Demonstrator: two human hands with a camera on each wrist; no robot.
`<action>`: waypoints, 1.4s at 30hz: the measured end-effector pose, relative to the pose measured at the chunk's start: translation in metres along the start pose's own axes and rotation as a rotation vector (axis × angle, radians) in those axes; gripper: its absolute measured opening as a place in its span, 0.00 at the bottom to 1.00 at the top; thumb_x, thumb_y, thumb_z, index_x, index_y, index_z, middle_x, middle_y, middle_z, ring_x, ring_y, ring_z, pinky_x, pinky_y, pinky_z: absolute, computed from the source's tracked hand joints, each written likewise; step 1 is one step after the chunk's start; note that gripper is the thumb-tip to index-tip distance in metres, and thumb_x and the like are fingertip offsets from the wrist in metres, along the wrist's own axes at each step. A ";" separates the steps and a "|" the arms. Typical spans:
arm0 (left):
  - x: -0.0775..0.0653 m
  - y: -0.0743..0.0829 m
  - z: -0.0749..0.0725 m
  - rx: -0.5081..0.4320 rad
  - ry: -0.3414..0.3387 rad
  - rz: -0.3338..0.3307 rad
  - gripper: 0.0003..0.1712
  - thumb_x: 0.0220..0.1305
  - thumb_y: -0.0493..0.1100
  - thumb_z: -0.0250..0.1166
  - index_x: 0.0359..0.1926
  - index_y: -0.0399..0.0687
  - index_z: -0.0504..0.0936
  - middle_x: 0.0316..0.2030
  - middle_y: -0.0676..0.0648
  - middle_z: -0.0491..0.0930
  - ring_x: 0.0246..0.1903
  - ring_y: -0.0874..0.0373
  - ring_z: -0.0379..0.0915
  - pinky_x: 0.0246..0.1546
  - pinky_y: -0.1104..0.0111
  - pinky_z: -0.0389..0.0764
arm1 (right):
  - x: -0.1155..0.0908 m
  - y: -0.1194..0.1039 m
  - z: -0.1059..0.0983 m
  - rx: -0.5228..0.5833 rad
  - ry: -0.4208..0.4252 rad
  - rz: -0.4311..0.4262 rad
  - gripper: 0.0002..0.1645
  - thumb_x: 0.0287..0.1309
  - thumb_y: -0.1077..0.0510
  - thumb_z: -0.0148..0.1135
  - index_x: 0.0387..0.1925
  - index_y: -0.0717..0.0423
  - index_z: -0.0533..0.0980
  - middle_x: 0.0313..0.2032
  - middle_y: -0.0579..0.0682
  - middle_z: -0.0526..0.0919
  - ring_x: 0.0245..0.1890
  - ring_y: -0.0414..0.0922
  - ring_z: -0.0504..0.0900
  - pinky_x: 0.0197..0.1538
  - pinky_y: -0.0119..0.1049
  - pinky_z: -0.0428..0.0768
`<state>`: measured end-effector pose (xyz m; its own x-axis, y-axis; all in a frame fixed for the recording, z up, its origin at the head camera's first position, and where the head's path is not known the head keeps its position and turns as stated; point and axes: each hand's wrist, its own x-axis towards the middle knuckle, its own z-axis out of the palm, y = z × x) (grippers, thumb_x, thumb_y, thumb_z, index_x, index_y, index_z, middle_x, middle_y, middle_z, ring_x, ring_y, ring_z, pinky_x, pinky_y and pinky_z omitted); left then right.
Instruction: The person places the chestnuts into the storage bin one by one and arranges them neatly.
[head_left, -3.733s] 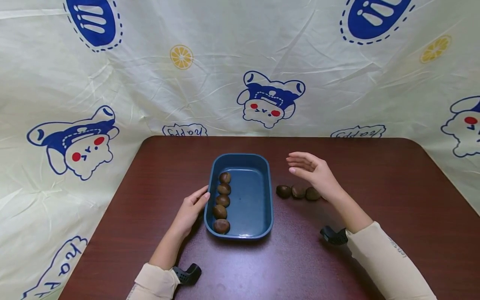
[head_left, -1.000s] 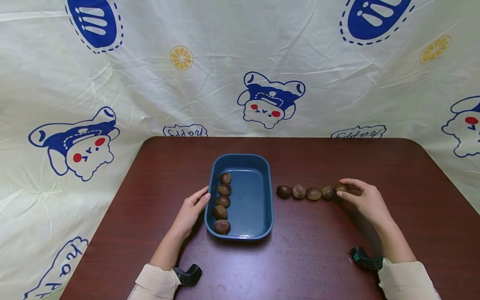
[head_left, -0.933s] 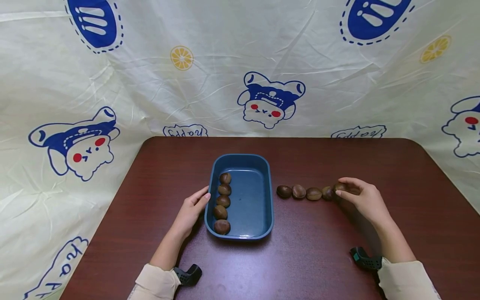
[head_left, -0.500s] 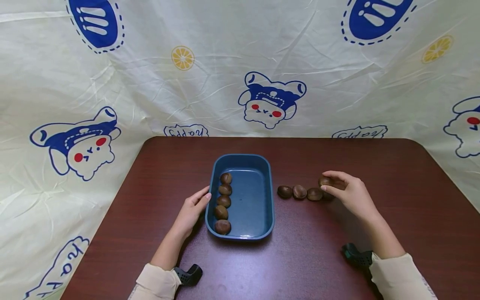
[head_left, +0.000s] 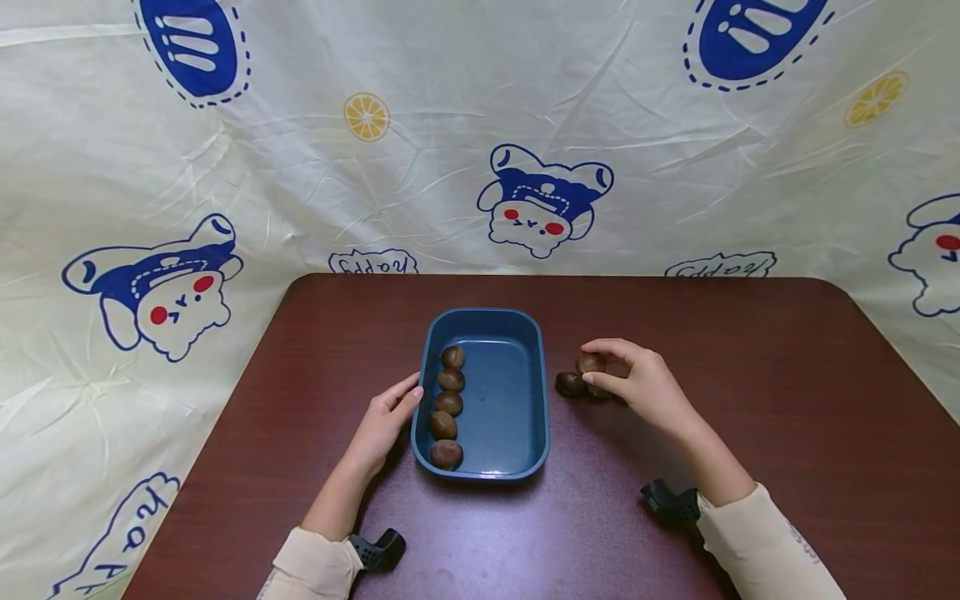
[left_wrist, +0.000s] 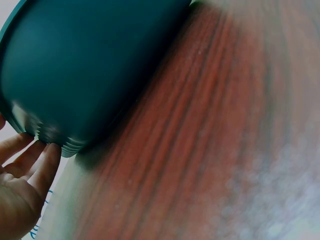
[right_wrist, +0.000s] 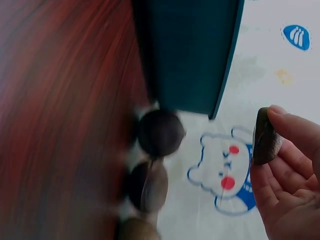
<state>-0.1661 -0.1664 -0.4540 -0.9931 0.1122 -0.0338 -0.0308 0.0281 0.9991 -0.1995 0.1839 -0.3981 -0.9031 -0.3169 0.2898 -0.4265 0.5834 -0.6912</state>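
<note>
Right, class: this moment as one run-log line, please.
left hand: touches blue tray | right hand: holds one chestnut above chestnut row | five chestnuts: inside tray, along left wall

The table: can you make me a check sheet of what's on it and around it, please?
Surface: brown table, shiny near the front.
Job's things: five nuts lined up inside the blue tray; more nuts in a row to its right, partly hidden; one held nut.
Clutter: nothing seen.
Hands: left hand touches the tray's left side; right hand pinches the held nut.
Cables: nothing seen.
Surroundings: pale cloth with blue prints.
</note>
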 end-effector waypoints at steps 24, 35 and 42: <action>0.002 0.000 -0.001 -0.020 -0.001 -0.024 0.26 0.65 0.47 0.54 0.61 0.40 0.66 0.56 0.41 0.69 0.55 0.50 0.65 0.54 0.60 0.65 | 0.026 -0.053 0.077 0.184 -0.335 -0.192 0.20 0.49 0.56 0.66 0.47 0.52 0.76 0.44 0.42 0.78 0.43 0.39 0.74 0.46 0.45 0.74; 0.001 0.000 0.000 -0.014 0.007 0.000 0.27 0.63 0.48 0.56 0.60 0.39 0.67 0.56 0.40 0.69 0.54 0.50 0.66 0.53 0.61 0.67 | 0.034 -0.062 0.094 0.145 -0.602 -0.273 0.19 0.48 0.59 0.67 0.45 0.58 0.76 0.41 0.42 0.78 0.41 0.36 0.75 0.46 0.40 0.74; 0.000 0.001 -0.001 -0.014 0.001 -0.010 0.27 0.64 0.48 0.55 0.60 0.40 0.67 0.56 0.41 0.69 0.54 0.50 0.66 0.52 0.62 0.67 | 0.038 -0.063 0.101 0.120 -0.778 -0.260 0.17 0.45 0.61 0.69 0.40 0.56 0.77 0.34 0.39 0.79 0.33 0.33 0.75 0.39 0.30 0.75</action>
<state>-0.1666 -0.1669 -0.4526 -0.9929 0.1109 -0.0434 -0.0420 0.0150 0.9990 -0.2017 0.0602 -0.4107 -0.4648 -0.8834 -0.0604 -0.5693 0.3504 -0.7437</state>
